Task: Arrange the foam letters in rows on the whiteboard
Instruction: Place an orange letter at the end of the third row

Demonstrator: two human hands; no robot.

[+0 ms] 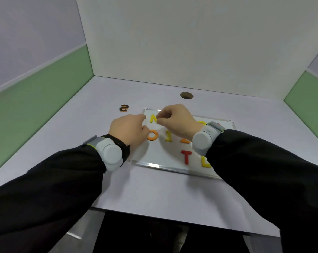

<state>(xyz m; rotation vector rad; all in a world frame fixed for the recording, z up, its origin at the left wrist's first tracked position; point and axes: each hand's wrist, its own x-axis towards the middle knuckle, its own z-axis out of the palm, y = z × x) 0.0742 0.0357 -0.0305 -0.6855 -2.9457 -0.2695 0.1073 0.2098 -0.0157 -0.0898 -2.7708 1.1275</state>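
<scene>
The whiteboard [160,157] lies flat on the table. A yellow N [153,118] sits in its top-left corner, and my right hand [178,123] pinches the N's right edge with curled fingers. My left hand [129,129] rests over the board's left edge with loosely curled fingers, a fingertip close to the N's left side and nothing in its grip. Below the N lie an orange O [152,135], a yellow 1 [168,136] and an orange piece [185,140] half hidden by my right wrist. A red T [186,156] and a yellow L [205,162] lie lower down.
A foam S [124,107], dark side up, lies on the table off the board's top-left corner. A round cable hole [186,95] is behind the board. Another orange-yellow piece [202,122] peeks out at the board's top right. White and green partition walls enclose the table.
</scene>
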